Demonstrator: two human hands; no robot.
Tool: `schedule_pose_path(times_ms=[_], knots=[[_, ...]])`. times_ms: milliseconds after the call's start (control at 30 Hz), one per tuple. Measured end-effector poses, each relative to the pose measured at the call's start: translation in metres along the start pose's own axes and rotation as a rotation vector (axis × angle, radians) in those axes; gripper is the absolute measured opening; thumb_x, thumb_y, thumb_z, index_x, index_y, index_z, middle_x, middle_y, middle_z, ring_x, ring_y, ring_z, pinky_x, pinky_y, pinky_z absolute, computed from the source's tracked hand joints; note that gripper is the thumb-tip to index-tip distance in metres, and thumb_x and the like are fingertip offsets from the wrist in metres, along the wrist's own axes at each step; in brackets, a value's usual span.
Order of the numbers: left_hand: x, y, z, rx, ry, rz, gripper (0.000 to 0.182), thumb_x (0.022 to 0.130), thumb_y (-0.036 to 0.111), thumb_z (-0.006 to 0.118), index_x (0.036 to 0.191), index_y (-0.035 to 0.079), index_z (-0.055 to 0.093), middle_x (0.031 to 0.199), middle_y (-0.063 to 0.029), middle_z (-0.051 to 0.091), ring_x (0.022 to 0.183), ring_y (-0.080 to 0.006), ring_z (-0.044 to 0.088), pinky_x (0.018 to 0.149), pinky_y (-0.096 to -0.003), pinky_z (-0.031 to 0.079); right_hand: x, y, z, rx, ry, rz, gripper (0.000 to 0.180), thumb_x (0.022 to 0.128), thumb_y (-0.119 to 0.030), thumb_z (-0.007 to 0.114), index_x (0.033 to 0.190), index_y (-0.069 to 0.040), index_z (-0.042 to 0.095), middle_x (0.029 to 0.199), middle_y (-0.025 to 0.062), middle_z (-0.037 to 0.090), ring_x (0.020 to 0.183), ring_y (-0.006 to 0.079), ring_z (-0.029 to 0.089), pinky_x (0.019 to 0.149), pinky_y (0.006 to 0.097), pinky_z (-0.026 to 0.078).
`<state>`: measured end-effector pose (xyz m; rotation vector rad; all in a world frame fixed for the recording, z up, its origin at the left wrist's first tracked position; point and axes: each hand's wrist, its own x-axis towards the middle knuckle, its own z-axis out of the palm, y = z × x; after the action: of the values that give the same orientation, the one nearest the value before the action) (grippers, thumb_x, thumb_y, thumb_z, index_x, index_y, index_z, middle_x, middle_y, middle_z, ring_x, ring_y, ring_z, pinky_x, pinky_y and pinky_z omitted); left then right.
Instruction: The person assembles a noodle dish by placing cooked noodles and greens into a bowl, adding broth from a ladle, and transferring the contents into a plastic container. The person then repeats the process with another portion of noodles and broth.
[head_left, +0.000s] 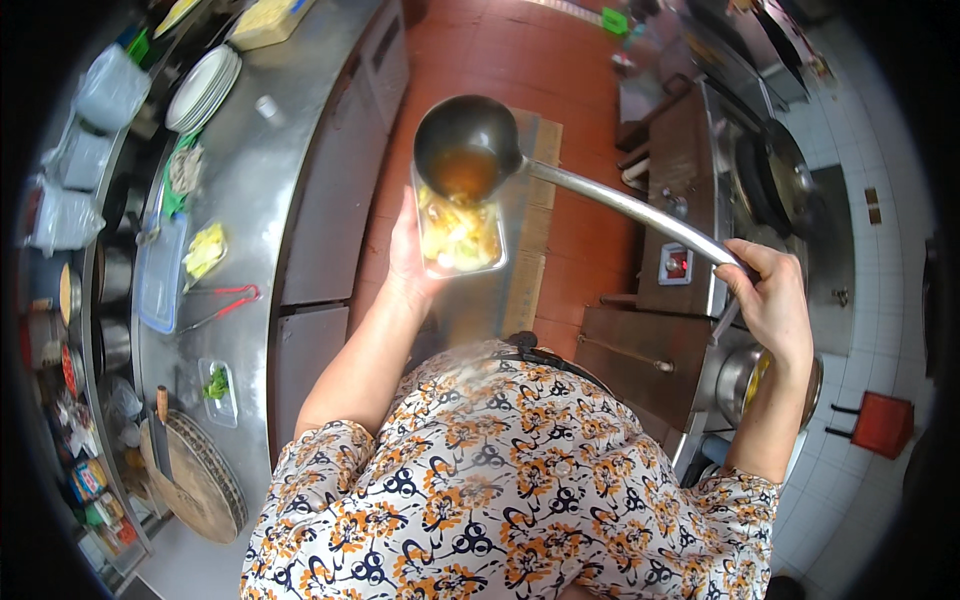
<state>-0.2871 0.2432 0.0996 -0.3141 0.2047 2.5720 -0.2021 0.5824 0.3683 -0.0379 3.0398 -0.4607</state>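
Observation:
My left hand (411, 251) supports a clear plastic takeaway container (491, 264) from its left side. Inside lies pale, yellowish cooked food (459, 238), perhaps cabbage, wet and steaming. Over the container's far end tilts a large dark metal ladle (466, 124), with brown broth (463, 171) at its lower lip, above the food. My right hand (765, 289) grips the far end of the ladle's long steel handle (637, 206), well off to the right. The ladle bowl hides the container's far rim.
A steel counter (255, 187) on the left carries stacked plates (204, 90), red-handled tongs (236, 296), a lidded container (219, 394) and a round chopping board (199, 480) with a cleaver (160, 442). At right stands a cooking range with a wok (787, 169). Flattened cardboard (529, 285) covers some floor tiles.

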Motion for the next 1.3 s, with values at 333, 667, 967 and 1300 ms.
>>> schedule_pose_path(times_ms=[333, 667, 967, 1300], knots=[[-0.087, 0.145, -0.065, -0.093, -0.038, 0.274, 0.070, 0.103, 0.062, 0.047, 0.150, 0.009, 0.047, 0.144, -0.0173, 0.057, 0.129, -0.0372, 0.059, 0.108, -0.0538, 0.049, 0.078, -0.133, 0.067, 0.109, -0.078, -0.175, 0.025, 0.087, -0.009, 0.079, 0.104, 0.008, 0.070, 0.070, 0.0187, 0.057, 0.060, 0.0186, 0.052, 0.060, 0.0328, 0.047], [-0.175, 0.198, -0.089, -0.180, 0.233, 0.671, 0.068, 0.106, 0.060, 0.040, 0.150, 0.008, 0.044, 0.145, -0.0178, 0.056, 0.130, -0.0375, 0.058, 0.112, -0.0537, 0.046, 0.141, -0.254, 0.122, 0.073, -0.273, -0.469, 0.018, 0.090, -0.005, 0.072, 0.104, 0.006, 0.071, 0.066, 0.0170, 0.059, 0.057, 0.0197, 0.058, 0.059, 0.0345, 0.047], [-0.220, 0.198, -0.139, -0.281, 0.208, 0.942, 0.065, 0.108, 0.056, 0.039, 0.150, 0.007, 0.047, 0.147, -0.0152, 0.056, 0.133, -0.0363, 0.055, 0.114, -0.0527, 0.043, 0.190, -0.343, 0.180, 0.004, -0.330, -0.606, 0.024, 0.089, -0.013, 0.075, 0.104, 0.005, 0.074, 0.080, 0.0258, 0.068, 0.075, 0.0387, 0.069, 0.071, 0.0418, 0.053], [-0.271, 0.171, -0.156, -0.334, 0.239, 1.029, 0.070, 0.107, 0.059, 0.038, 0.154, 0.007, 0.042, 0.152, -0.0157, 0.052, 0.137, -0.0373, 0.053, 0.115, -0.0547, 0.042, 0.234, -0.403, 0.267, -0.097, -0.288, -0.565, 0.028, 0.094, -0.026, 0.071, 0.112, -0.005, 0.076, 0.095, 0.0230, 0.073, 0.095, 0.0403, 0.071, 0.085, 0.0467, 0.055]])
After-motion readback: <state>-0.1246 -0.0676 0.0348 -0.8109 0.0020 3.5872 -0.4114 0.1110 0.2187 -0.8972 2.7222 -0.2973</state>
